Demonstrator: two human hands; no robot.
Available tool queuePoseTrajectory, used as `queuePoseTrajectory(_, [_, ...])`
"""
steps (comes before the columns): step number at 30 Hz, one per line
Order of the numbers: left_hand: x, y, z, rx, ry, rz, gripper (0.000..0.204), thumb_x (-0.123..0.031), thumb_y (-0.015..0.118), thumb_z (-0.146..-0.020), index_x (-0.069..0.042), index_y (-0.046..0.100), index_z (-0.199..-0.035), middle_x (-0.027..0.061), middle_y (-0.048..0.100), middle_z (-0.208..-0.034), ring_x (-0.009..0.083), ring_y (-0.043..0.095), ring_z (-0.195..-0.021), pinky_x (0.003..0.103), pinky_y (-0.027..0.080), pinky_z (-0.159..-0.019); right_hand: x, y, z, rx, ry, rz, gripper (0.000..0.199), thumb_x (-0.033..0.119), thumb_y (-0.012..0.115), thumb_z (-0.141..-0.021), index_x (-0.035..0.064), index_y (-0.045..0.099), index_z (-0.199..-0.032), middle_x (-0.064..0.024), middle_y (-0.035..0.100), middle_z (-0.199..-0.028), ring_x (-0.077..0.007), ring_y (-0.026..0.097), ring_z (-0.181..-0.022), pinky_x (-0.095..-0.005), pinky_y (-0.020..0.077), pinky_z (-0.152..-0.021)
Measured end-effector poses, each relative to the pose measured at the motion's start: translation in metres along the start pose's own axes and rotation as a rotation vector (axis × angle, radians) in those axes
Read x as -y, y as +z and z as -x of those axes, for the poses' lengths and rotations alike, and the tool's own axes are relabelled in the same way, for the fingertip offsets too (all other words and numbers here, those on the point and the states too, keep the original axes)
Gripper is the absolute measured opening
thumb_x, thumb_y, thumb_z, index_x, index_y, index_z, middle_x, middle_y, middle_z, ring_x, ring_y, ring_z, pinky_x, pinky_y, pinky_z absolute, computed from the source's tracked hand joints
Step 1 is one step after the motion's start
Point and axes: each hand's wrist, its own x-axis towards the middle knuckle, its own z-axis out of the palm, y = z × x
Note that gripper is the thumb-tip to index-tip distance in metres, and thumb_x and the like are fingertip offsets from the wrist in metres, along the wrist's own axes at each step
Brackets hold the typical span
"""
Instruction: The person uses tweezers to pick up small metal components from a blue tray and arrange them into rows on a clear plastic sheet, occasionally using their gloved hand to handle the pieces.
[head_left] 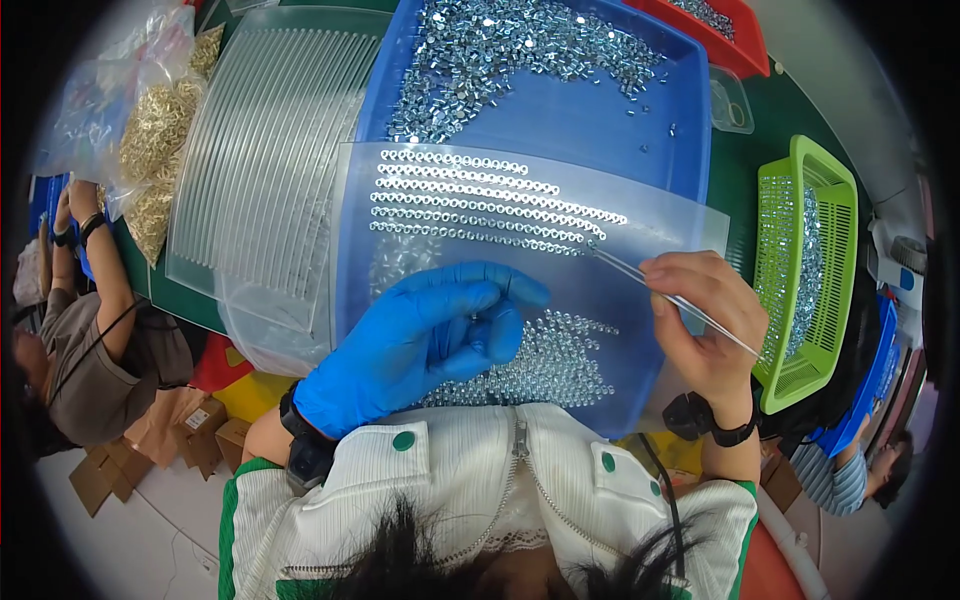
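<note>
My right hand (710, 315) grips thin metal tweezers (660, 288), pointing up and to the left. Their tip is at the right end of the lowest row of small shiny ring-like pieces (480, 234). Several such rows lie on a translucent sheet (670, 230) that rests across a blue tray (560, 120). My left hand (420, 325), in a blue glove, is curled closed just below the rows. Small shiny bits show among its fingers, too small to name. Beneath it spreads a bed of small clear round pieces (540, 365).
Loose silvery metal parts (480, 60) fill the tray's far end. A ribbed clear sheet (275, 150) lies left, beside bags of gold-coloured pieces (150, 150). A green basket (835, 270) holding small parts stands right; a red tray (745, 35) is behind. Other people sit at both sides.
</note>
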Motion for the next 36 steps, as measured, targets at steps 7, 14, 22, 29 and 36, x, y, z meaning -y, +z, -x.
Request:
queuePoseTrajectory(7, [-0.002,0.008,0.000,0.022,-0.087,0.032,0.033,-0.023,0.044,-0.094,0.004,0.058,-0.107,0.0063,0.054,-0.071,0.0066,0.037,-0.048,0.020,0.031,-0.046,0.023,0.001,-0.004,0.044,-0.056,-0.264,0.018,-0.007,0.062,-0.067,-0.0022,0.061,-0.085,-0.0145,0.064,-0.086,-0.0235,0.063,-0.074,-0.0291,0.0493,-0.063])
queuePoseTrajectory(14, [0.002,-0.009,0.002,0.130,-0.032,-0.025,0.035,-0.027,0.043,-0.094,0.003,0.059,-0.105,0.0030,0.049,-0.063,0.0069,0.033,-0.046,0.021,0.027,-0.044,0.007,0.014,-0.006,0.036,-0.086,-0.009,0.026,-0.007,0.066,-0.063,0.0004,0.064,-0.088,-0.0108,0.064,-0.087,-0.0237,0.063,-0.073,-0.0291,0.0501,-0.061])
queuePoseTrajectory(22, [0.000,-0.005,0.004,0.017,-0.023,-0.006,0.033,-0.025,0.043,-0.095,0.002,0.059,-0.105,0.0019,0.047,-0.061,0.0065,0.033,-0.045,0.021,0.026,-0.042,0.003,0.019,-0.011,0.076,-0.082,0.019,0.026,-0.007,0.066,-0.063,0.0015,0.063,-0.088,-0.0092,0.064,-0.088,-0.0233,0.063,-0.073,-0.0291,0.0500,-0.061])
queuePoseTrajectory(29, [0.001,-0.006,0.004,0.054,-0.021,0.008,0.035,-0.025,0.042,-0.095,0.003,0.058,-0.107,0.0034,0.051,-0.066,0.0062,0.036,-0.047,0.019,0.029,-0.044,0.004,0.016,-0.010,0.052,-0.077,-0.036,0.026,-0.007,0.066,-0.062,0.0014,0.064,-0.086,-0.0094,0.064,-0.087,-0.0236,0.063,-0.072,-0.0288,0.0498,-0.060])
queuePoseTrajectory(36, [-0.004,0.003,0.005,0.023,-0.091,-0.009,0.037,-0.026,0.043,-0.095,0.004,0.056,-0.110,0.0045,0.054,-0.070,0.0056,0.037,-0.049,0.018,0.030,-0.045,0.015,0.013,-0.011,0.031,-0.078,-0.086,0.026,-0.007,0.066,-0.062,0.0018,0.063,-0.087,-0.0090,0.063,-0.086,-0.0236,0.062,-0.071,-0.0286,0.0496,-0.059])
